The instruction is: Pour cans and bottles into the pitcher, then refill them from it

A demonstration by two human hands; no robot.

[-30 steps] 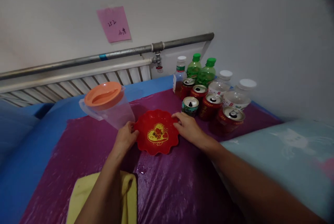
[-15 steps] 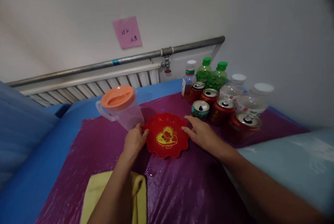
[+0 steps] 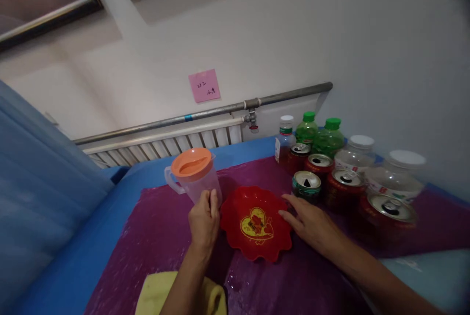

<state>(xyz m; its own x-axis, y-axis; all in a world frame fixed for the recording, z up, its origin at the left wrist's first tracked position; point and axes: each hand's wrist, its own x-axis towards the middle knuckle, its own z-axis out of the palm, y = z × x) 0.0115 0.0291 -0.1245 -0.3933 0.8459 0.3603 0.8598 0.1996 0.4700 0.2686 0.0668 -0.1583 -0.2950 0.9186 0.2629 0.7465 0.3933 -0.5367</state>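
The plate [image 3: 256,234] is lying between the left hand [image 3: 204,219], curling narrowly by its rim, and the right hand [image 3: 314,223], reaching a thumb over the opposite edge; I cannot tell whether either is gripping. The jug [image 3: 197,189] is standing behind, contents unclear.

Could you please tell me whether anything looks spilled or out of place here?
Perhaps a small spill: shiny spots on the purple sheet, near the red plate and yellow cloth, look like droplets, though they could be glare.
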